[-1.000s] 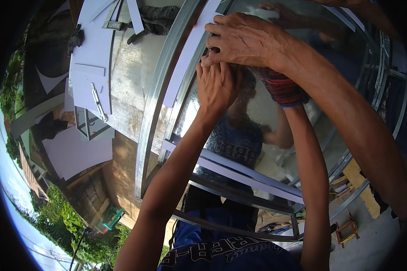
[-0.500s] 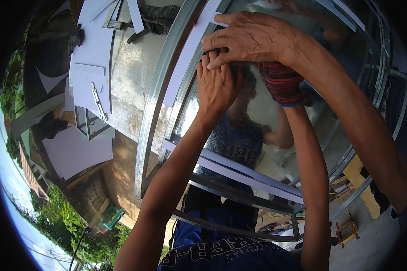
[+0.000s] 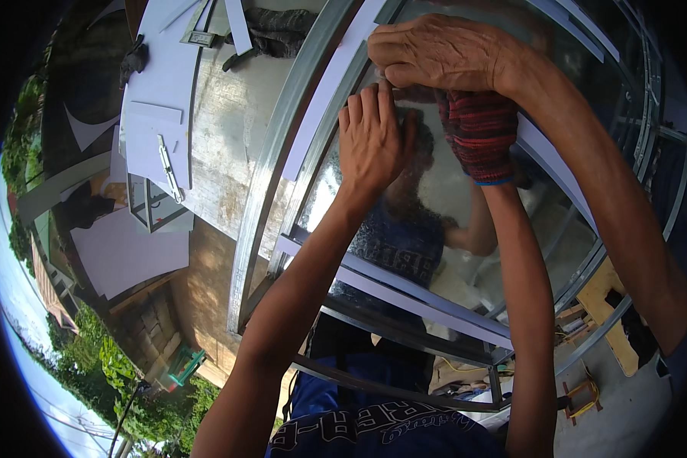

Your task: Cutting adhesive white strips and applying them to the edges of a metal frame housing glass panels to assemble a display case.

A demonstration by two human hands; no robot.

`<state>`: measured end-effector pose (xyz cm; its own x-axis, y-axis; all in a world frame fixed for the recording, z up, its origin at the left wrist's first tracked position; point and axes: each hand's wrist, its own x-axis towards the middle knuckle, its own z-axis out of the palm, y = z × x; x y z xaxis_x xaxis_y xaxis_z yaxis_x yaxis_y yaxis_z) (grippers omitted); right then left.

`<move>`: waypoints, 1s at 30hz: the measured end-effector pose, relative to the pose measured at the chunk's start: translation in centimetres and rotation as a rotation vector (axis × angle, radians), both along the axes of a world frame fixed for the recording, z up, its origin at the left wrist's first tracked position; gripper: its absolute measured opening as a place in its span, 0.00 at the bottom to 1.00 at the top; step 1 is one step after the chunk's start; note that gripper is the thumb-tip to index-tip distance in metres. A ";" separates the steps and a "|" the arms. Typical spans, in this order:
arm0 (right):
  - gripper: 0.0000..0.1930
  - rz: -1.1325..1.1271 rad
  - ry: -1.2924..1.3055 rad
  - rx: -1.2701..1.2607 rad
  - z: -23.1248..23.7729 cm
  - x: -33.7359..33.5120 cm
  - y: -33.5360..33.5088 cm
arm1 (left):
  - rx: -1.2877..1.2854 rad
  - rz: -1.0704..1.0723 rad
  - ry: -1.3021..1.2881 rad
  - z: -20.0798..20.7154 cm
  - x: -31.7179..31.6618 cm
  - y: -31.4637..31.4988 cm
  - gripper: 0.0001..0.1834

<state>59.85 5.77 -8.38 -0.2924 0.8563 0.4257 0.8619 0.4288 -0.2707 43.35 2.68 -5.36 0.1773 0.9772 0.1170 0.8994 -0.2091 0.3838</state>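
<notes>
My bare left hand lies with its fingers stretched out on a shiny, reflective sheet, beside the left bar of a metal frame. My right hand wears a red and black striped knit glove. Its fingers are hidden beneath another person's hand, which reaches in from the right with curled fingers. Whether my right hand grips anything does not show. A white strip runs along the frame's left side, and another white strip crosses the near side.
On the metal tabletop to the left lie a white sheet, a utility knife, a square and a dark glove. Past its edge is a small metal frame. A yellow cable lies at lower right.
The other person's hand has drawn back to the right, off my left fingers, and its fingers have curled. My left hand has shifted slightly and stays on the sheet.
</notes>
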 end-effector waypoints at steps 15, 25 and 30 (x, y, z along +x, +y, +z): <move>0.24 -0.069 -0.182 0.065 2.2 0.2 -0.2 | 0.014 0.032 -0.029 0.3 0.0 -0.1 0.26; 0.24 -0.064 -0.171 0.118 1.6 -0.1 0.3 | 0.032 0.026 -0.023 -0.1 -0.2 -0.1 0.26; 0.24 -0.077 -0.189 0.108 2.1 -0.2 0.1 | 0.032 0.027 -0.025 0.0 -0.1 -0.1 0.26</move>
